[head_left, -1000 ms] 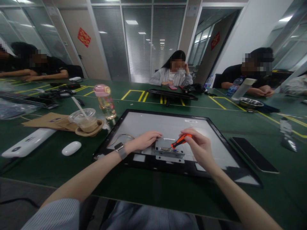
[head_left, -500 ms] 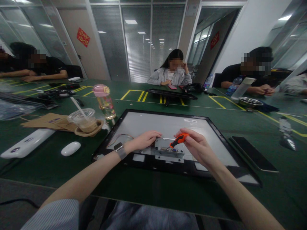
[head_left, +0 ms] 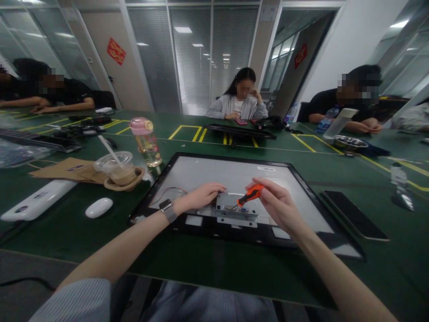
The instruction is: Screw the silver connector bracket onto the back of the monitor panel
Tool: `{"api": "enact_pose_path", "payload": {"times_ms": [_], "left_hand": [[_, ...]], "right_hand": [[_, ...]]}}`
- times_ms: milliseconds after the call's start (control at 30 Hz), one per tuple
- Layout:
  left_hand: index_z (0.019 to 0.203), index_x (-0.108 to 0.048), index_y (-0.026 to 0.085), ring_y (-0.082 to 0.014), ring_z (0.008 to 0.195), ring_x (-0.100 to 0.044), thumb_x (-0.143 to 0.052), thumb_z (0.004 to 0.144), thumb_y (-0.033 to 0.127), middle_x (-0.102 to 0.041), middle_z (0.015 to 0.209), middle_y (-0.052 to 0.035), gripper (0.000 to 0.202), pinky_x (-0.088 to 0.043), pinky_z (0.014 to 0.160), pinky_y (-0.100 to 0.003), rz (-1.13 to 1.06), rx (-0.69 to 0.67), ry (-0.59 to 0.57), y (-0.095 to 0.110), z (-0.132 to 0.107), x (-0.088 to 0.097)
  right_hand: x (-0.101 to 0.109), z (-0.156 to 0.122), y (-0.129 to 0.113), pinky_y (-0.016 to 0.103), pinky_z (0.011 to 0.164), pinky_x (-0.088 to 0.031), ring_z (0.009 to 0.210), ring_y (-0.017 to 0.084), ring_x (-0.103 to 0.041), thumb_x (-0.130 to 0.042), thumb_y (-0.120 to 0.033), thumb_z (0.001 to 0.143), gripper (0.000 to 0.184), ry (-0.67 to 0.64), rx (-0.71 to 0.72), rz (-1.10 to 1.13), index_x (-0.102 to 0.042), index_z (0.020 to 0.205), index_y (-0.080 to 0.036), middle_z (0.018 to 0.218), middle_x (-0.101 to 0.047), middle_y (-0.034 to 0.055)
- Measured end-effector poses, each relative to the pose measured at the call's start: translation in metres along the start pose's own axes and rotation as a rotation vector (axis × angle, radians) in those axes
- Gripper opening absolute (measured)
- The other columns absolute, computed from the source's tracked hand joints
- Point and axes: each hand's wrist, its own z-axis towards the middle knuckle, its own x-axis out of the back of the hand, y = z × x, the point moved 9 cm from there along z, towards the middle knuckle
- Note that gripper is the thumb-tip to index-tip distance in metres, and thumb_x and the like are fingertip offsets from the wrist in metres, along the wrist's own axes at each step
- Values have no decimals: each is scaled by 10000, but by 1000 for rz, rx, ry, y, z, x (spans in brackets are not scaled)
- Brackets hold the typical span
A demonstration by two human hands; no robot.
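My right hand [head_left: 279, 203] is closed round an orange and black screwdriver [head_left: 250, 194]. The tool slants down to the left, its tip among the connectors of a small circuit board [head_left: 234, 210]. That board sits in a grey metal bracket [head_left: 237, 219] on a flat display panel [head_left: 208, 167] with a black frame, lying on the table. At the bracket's upper left corner, my left hand [head_left: 204, 195] grips its edge with fingers together; the thumb is hidden. Thin wires [head_left: 167, 190] run across the panel to the left of this hand.
Left of the panel are a drink cup [head_left: 117, 167], a pink-lidded bottle [head_left: 145, 143], a white mouse [head_left: 99, 208] and a white power strip [head_left: 40, 199]. A dark phone [head_left: 355, 214] lies to the right. Beyond stands a monitor-like black item [head_left: 239, 132]; several people sit around the table.
The screwdriver handle has turned and tilted slightly in my right hand, whose fingers have shifted a little. My left hand and the bracket stay in place.
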Motion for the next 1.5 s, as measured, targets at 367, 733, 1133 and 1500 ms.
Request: {"api": "enact_pose_path", "payload": {"times_ms": [367, 733, 1133, 1500], "left_hand": [[1288, -621, 206, -201, 1337, -536, -448, 917, 53, -584, 1442, -68, 436, -388, 1198, -395, 90, -66, -4, 5, -3, -3], [1352, -590, 196, -220, 1363, -509, -448, 930, 83, -537, 1484, -91, 459, -384, 1198, -414, 204, -66, 17, 0, -3, -2], [1337, -605, 224, -226, 1345, -526, -467, 935, 89, -548, 1475, -79, 447, -396, 1188, -424, 175, -61, 26, 1, -4, 0], [1333, -604, 203, -223, 1344, -524, -454, 923, 64, -555, 1463, -94, 458, -401, 1184, -425, 182, -80, 21, 3, -3, -1]], "right_hand": [[6, 2, 1, 423, 880, -572, 933, 230, -691, -804, -464, 801, 174, 22, 10, 7, -805, 874, -306, 946, -722, 41], [4, 4, 4, 437, 931, -557, 1008, 235, -694, -749, -471, 858, 188, 11, -9, 34, -785, 953, -313, 1045, -753, 48], [-5, -2, -5, 463, 951, -552, 1027, 245, -705, -673, -448, 925, 255, -67, -1, -29, -722, 1142, -324, 1056, -770, 53], [-4, -5, -5, 398, 888, -577, 955, 212, -702, -717, -385, 903, 242, -89, 26, -111, -757, 1140, -353, 1036, -725, 37]]}}
